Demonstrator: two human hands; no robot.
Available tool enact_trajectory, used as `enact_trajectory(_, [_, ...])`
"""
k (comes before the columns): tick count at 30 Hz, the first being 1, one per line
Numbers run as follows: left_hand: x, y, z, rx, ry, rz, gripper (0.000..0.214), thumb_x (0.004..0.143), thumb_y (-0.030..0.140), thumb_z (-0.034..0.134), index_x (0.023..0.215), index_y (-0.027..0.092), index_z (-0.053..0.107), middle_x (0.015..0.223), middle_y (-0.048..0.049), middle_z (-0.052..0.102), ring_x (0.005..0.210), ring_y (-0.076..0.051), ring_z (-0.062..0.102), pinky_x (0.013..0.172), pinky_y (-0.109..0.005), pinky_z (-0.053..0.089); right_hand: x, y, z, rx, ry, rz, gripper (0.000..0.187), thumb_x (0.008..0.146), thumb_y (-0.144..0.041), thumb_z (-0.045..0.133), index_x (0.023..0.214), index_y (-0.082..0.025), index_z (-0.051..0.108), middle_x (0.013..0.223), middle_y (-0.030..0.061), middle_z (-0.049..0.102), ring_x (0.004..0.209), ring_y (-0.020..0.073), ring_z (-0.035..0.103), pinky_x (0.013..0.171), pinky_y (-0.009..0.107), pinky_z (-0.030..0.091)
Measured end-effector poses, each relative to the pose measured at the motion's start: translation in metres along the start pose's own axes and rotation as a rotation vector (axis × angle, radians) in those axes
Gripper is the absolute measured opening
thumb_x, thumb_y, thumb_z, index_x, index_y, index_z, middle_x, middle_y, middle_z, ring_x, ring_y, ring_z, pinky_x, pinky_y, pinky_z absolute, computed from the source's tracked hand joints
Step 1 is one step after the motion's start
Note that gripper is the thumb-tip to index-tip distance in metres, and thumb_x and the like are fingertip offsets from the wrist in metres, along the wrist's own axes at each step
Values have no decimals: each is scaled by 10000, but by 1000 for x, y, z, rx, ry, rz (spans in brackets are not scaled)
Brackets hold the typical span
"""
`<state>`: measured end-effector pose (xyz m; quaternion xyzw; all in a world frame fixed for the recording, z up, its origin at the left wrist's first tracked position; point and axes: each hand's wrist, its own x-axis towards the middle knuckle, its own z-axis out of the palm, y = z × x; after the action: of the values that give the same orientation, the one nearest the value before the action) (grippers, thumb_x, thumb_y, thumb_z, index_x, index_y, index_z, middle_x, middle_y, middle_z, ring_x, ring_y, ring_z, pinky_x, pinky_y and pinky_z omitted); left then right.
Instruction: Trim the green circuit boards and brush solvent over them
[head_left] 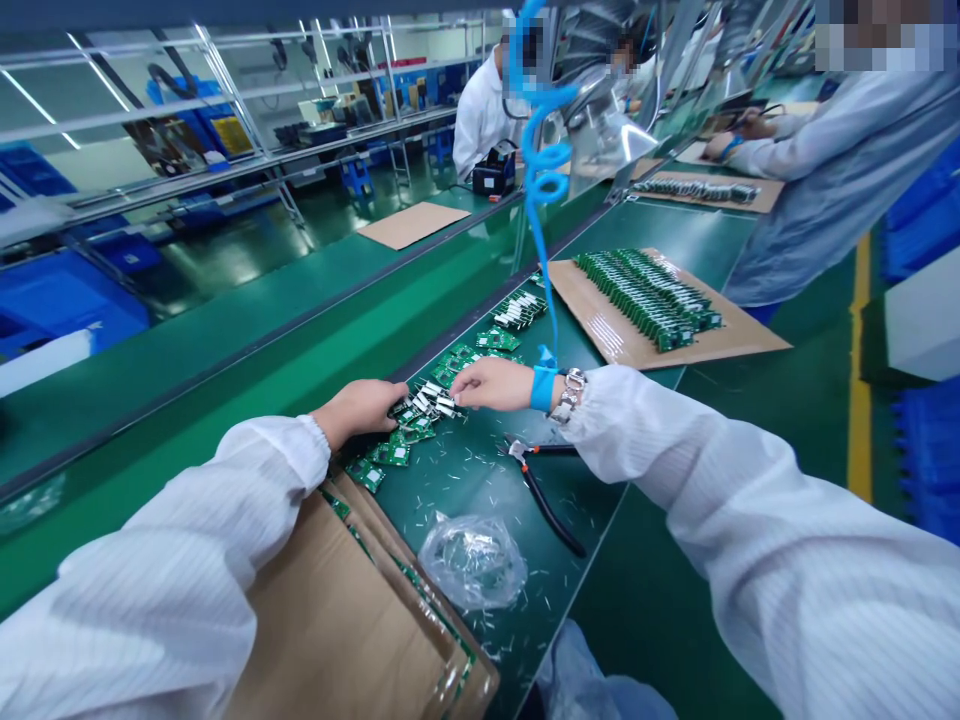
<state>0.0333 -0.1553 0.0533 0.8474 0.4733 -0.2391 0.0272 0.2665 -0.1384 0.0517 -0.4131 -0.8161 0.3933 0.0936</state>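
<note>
My left hand (361, 408) rests on a heap of small green circuit boards (420, 408) with silver parts, its fingers curled over the boards at the heap's left side. My right hand (499, 384) reaches in from the right and pinches one board at the heap's top edge. That wrist wears a blue strap (543, 388) with a coiled blue cord (541, 160) and a metal watch. Both arms are in white sleeves.
Black-handled cutters (541, 480) lie just right of the heap among cut wire bits. A clear plastic bag (474, 560) lies nearer me. Stacked cardboard sheets (337, 620) sit at lower left. Farther on, a cardboard sheet (645, 330) carries rows of boards. Other people work at the bench's far end.
</note>
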Motion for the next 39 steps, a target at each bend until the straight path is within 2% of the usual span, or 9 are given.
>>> enact_trajectory(7, [-5, -5, 3, -3, 38, 47, 340, 881, 374, 554, 1163, 183, 556, 1097, -73, 618, 941, -202, 613, 807, -409, 519, -3, 4, 1, -1, -9, 11, 215, 752, -260, 568, 851, -135, 713, 625, 8, 648, 586, 118, 580, 559, 217, 405])
enact_trajectory(18, [8, 9, 3, 103, 55, 101, 293, 879, 328, 567, 1118, 158, 565, 1060, -66, 619, 919, -196, 612, 819, -417, 512, -2, 5, 5, 44, -20, -10, 223, 743, -256, 563, 858, -137, 711, 659, 7, 666, 613, 121, 605, 604, 214, 439])
enact_trajectory(27, [11, 12, 7, 29, 91, 57, 275, 895, 342, 538, 1095, 157, 577, 1035, -63, 630, 903, -188, 618, 814, -409, 513, -7, 8, 3, 77, -15, 5, 225, 735, -265, 563, 855, -146, 712, 652, 11, 664, 598, 122, 607, 564, 212, 439])
enact_trajectory(34, [11, 10, 13, -56, 106, 103, 275, 897, 327, 538, 1121, 171, 574, 1096, -71, 621, 969, -200, 608, 849, -422, 506, -8, 13, 6, 99, -6, 9, 226, 722, -259, 567, 849, -140, 710, 658, 20, 668, 607, 135, 614, 551, 221, 445])
enact_trajectory(39, [10, 8, 9, -71, 114, 101, 238, 899, 323, 536, 1067, 165, 594, 1043, -61, 635, 925, -187, 617, 827, -406, 513, -9, 12, 6, 112, -1, 1, 223, 732, -265, 566, 852, -143, 707, 656, 9, 660, 603, 127, 612, 564, 220, 447])
